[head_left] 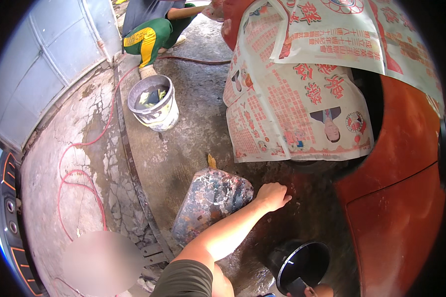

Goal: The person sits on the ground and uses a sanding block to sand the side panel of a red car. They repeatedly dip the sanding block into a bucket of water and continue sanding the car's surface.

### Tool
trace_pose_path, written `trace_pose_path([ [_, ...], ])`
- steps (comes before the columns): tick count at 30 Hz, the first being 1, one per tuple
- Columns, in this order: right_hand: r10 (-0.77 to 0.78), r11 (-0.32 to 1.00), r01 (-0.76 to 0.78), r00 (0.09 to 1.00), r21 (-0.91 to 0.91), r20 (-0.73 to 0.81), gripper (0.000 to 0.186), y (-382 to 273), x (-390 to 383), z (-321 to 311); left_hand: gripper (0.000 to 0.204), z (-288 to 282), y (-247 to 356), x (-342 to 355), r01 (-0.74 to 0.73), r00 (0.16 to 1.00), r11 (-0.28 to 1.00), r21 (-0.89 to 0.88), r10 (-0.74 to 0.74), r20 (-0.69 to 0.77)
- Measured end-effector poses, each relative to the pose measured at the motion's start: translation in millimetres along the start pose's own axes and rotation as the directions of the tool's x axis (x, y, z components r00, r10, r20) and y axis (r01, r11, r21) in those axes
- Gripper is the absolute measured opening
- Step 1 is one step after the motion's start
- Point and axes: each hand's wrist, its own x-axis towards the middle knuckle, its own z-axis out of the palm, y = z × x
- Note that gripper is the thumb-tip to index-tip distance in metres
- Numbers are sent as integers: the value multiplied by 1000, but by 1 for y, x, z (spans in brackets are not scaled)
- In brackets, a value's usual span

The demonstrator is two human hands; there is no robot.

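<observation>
Dark block (297,287) sits low in the head view, which is the only feed I have, just inside the near edge of the black bucket's (316,258) mouth. I read my right hand (320,291) as clamped on its right end, though the frame's lower rim cuts that hand off and I can't make out where every finger lies. My left hand (272,196) is out ahead, its fingers curled together in a loose fist with nothing showing in it, between the corner of a paint-speckled slab (218,195) and the wheel arch of the orange-red car body (394,213). Printed paper sheets (282,131) drape over that arch, their lower edge hanging near the fist. To handle the block well, I'd hold it flat by its end, keep it within the bucket's rim so any drips fall inside, and bring it clear of the rim without knocking it. I'd also mind the left forearm, which crosses the slab's lower right edge, and keep wet fingers off the paper's border. Farther off, a white bucket (164,120) stands on the concrete floor (183,143), and beyond it a co-worker (156,37) crouches by the car's far corner.
</observation>
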Motion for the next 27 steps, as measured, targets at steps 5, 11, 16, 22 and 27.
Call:
trace_pose_path([
  [5,-171,985,171,980,-4,-99,41,-3,-20,-36,44,0,1,-1,8,1000,1000,-14,-8,13],
  [11,-340,937,344,938,58,-59,41,-49,-41,0,44,-3,1,-5,5,1000,999,-41,-6,-17],
  [16,-758,653,733,635,-191,-152,41,-91,-26,79,53,-3,12,-8,-125,984,947,-297,156,82],
  [22,-727,636,725,678,263,-108,32,-113,22,177,45,-1,27,-15,185,771,439,-879,490,407],
  [27,-672,741,672,741,-17,0,19,-119,48,205,23,-2,19,-8,110,817,530,-841,434,380],
])
